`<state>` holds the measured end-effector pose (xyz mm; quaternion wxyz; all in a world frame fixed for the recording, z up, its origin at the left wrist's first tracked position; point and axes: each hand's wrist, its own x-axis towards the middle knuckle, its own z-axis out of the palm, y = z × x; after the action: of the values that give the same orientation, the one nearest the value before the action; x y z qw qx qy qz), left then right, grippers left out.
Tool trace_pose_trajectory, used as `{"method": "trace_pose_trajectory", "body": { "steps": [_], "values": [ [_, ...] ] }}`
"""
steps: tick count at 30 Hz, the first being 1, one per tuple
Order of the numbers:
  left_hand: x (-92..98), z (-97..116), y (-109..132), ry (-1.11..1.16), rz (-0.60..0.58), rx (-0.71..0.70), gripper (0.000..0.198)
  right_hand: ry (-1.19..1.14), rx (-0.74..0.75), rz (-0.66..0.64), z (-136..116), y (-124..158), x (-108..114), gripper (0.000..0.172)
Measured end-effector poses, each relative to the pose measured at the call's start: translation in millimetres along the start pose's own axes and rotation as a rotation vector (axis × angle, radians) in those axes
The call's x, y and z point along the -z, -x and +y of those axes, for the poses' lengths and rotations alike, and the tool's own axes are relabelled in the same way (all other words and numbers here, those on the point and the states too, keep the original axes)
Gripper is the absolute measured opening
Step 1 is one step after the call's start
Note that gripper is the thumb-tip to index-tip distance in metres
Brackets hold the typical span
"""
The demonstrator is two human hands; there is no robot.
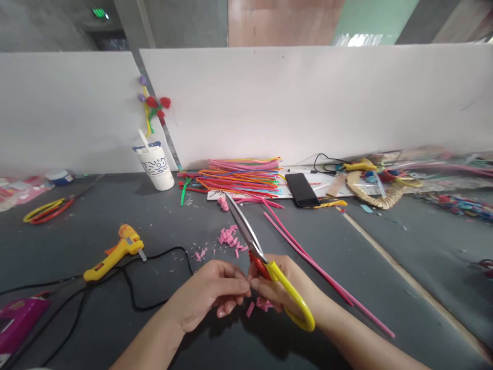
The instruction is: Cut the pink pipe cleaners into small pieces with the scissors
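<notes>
My right hand (285,288) grips a pair of scissors (262,257) with yellow and red handles; its closed silver blades point up and away toward the back of the table. My left hand (211,293) is pinched, fingertips meeting the right hand's fingers near the scissor pivot; what it pinches is too small to make out. Small pink cut pieces (260,304) lie under both hands, and more pink scraps (230,239) sit just beyond them. Two long pink pipe cleaners (316,267) lie diagonally to the right of my right hand.
A yellow glue gun (115,252) with a black cord lies left. Behind are a paper cup (156,167), a pile of coloured pipe cleaners (242,177), a black phone (302,189), a woven ring (375,198) and a white partition (308,97). Red and yellow loops (48,209) lie far left.
</notes>
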<state>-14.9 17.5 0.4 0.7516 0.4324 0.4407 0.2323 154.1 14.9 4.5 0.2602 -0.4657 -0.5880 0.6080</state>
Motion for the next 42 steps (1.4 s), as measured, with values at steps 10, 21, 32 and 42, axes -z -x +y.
{"method": "trace_pose_trajectory", "body": {
  "steps": [10,21,32,42],
  "values": [
    [-3.1,2,2,-0.444,0.094,-0.16,0.024,0.041,0.007,0.097,8,-7,-3,0.006],
    [-6.1,-2,2,-0.582,0.149,-0.283,0.014,0.085,0.004,0.023,0,-4,2,0.007],
    [-6.4,2,4,-0.634,0.229,-0.307,0.02,0.11,0.005,0.075,6,-9,1,0.006],
    [-5.9,5,5,-0.73,0.246,-0.37,0.018,0.085,-0.054,0.113,7,-12,0,0.007]
  ]
}}
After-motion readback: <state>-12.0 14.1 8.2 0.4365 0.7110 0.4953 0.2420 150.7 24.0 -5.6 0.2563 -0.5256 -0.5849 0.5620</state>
